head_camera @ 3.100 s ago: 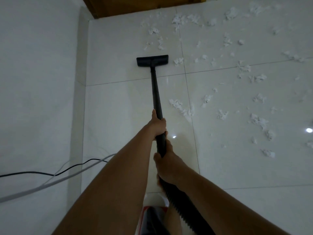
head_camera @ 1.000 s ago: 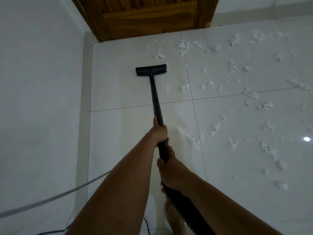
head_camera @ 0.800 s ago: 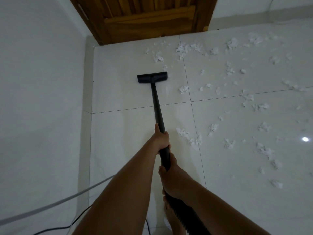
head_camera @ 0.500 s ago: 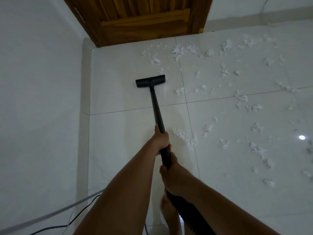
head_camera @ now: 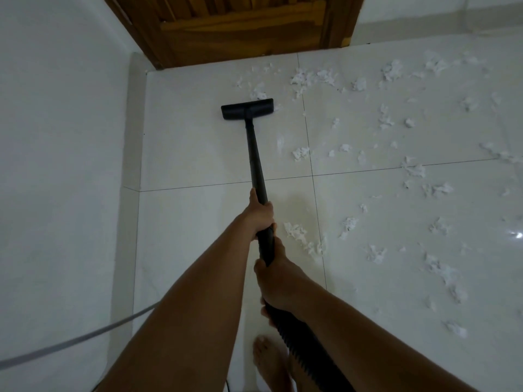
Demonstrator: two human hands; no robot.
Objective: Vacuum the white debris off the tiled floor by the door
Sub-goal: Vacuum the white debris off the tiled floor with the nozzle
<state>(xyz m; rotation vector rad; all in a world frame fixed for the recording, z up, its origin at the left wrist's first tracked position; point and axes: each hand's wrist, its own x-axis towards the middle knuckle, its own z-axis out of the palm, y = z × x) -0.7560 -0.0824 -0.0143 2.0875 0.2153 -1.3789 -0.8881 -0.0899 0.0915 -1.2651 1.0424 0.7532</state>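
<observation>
A black vacuum wand [head_camera: 256,162] runs from my hands to its flat floor head [head_camera: 247,108], which lies on the white tiled floor [head_camera: 198,222] a little short of the wooden door [head_camera: 243,26]. My left hand [head_camera: 261,215] grips the wand higher up; my right hand [head_camera: 276,281] grips it lower, where the ribbed hose [head_camera: 308,357] begins. White debris scraps [head_camera: 301,152] lie scattered right of the wand, with a clump [head_camera: 259,93] just beyond the head's right end and another [head_camera: 300,234] beside my hands.
A white wall [head_camera: 62,165] closes the left side, with a grey cable [head_camera: 70,339] running along its foot. The door frame [head_camera: 339,21] stands at the top. My bare foot [head_camera: 268,363] is on the tile under the hose.
The floor head has slid forward toward the door, up to the debris clump near it. Both hands keep the same grip on the wand, and the view has tilted up slightly.
</observation>
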